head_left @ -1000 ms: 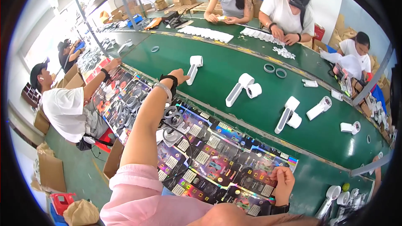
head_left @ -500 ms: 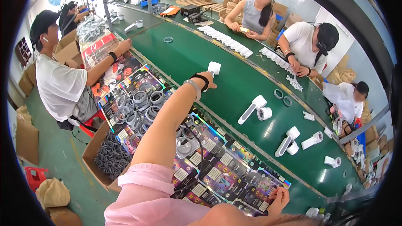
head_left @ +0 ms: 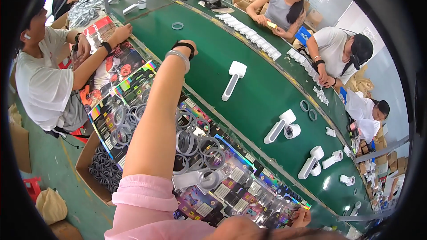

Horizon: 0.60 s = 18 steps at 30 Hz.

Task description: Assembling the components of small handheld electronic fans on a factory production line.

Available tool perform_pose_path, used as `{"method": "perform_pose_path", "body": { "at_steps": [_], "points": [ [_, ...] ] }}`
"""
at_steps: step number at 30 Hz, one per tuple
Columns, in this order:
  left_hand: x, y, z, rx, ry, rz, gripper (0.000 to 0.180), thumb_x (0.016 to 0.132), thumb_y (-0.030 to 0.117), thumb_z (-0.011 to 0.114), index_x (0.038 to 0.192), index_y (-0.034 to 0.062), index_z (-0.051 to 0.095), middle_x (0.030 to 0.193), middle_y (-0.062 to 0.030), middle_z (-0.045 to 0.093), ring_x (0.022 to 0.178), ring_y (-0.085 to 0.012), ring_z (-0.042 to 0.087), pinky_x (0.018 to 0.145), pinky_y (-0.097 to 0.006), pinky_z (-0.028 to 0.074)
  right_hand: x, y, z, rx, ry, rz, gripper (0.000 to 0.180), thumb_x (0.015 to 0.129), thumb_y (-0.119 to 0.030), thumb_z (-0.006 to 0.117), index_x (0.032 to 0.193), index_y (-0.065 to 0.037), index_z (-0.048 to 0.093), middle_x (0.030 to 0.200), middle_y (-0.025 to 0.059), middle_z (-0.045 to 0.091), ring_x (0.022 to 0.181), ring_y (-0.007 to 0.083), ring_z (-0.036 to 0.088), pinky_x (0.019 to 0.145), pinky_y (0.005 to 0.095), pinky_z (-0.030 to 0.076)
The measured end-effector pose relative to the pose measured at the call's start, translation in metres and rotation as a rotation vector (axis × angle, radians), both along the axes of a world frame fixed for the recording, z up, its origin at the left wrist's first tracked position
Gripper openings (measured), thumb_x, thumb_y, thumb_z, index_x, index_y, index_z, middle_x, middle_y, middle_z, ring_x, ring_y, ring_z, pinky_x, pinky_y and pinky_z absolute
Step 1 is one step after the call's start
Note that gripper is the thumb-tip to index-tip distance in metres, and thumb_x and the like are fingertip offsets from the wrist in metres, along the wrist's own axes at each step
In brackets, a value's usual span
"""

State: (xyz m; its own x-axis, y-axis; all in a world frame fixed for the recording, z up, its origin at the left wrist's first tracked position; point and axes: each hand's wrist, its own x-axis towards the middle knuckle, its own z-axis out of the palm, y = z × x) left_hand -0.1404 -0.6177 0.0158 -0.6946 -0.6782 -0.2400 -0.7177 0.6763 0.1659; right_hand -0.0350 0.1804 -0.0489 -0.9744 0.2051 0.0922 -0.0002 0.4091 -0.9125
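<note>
My left hand [head_left: 191,50] is stretched out over the green belt [head_left: 209,69], a black band and a clear bangle at its wrist. Its fingers are mostly hidden behind the wrist. To the right of it lies a white handheld device [head_left: 237,69] with a squarish head and a grey strip along its handle; hand and device are apart. Down at the lower right, my right hand [head_left: 301,218] has curled fingers at the edge of the printed sheets [head_left: 240,204]; what they grip is too small to make out. Grey rings [head_left: 184,142] are heaped beneath my left forearm.
More white devices [head_left: 280,126] lie along the belt, with loose grey rings [head_left: 177,26] among them. A cardboard box [head_left: 86,160] of rings stands at the left. Beside it sits a co-worker [head_left: 49,80]; others work across the belt behind rows of white parts [head_left: 249,35].
My left hand has moved left, away from the white device, which now lies in full sight on the belt. The view has shifted a little. My right hand stays at the sheets' edge.
</note>
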Motion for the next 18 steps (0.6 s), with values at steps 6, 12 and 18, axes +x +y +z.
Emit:
{"method": "perform_pose_path", "body": {
  "at_steps": [6, 12, 18],
  "points": [
    [-0.023, -0.033, -0.016, -0.074, 0.097, 0.248, 0.065, 0.084, 0.048, 0.062, 0.134, 0.0072, 0.050, 0.142, -0.0144, 0.042, 0.130, -0.0300, 0.045, 0.105, -0.043, 0.041, -0.004, -0.009, 0.003, 0.019, -0.001, -0.084, 0.017, 0.089, -0.013, 0.056, 0.073, -0.005, 0.056, 0.059, 0.0024, 0.053, 0.039, 0.0050, 0.041, 0.034, 0.0195, 0.027],
    [-0.008, -0.069, -0.058, -0.103, 0.119, 0.310, 0.072, 0.087, 0.054, 0.055, 0.139, 0.0067, 0.040, 0.147, -0.0104, 0.037, 0.136, -0.0302, 0.035, 0.109, -0.049, 0.034, -0.012, 0.005, -0.009, 0.073, -0.009, -0.046, 0.018, 0.089, -0.013, 0.056, 0.073, -0.005, 0.055, 0.058, 0.0023, 0.053, 0.038, 0.0050, 0.040, 0.034, 0.0196, 0.027],
    [-0.017, -0.072, -0.071, -0.076, 0.096, 0.232, 0.075, 0.088, 0.059, 0.051, 0.143, 0.0098, 0.037, 0.151, -0.0073, 0.031, 0.142, -0.0274, 0.026, 0.112, -0.050, 0.027, -0.009, 0.015, -0.007, 0.070, 0.041, -0.021, 0.019, 0.090, -0.012, 0.055, 0.072, -0.005, 0.054, 0.056, 0.0016, 0.051, 0.036, 0.0048, 0.038, 0.033, 0.0200, 0.027]
  ]
}}
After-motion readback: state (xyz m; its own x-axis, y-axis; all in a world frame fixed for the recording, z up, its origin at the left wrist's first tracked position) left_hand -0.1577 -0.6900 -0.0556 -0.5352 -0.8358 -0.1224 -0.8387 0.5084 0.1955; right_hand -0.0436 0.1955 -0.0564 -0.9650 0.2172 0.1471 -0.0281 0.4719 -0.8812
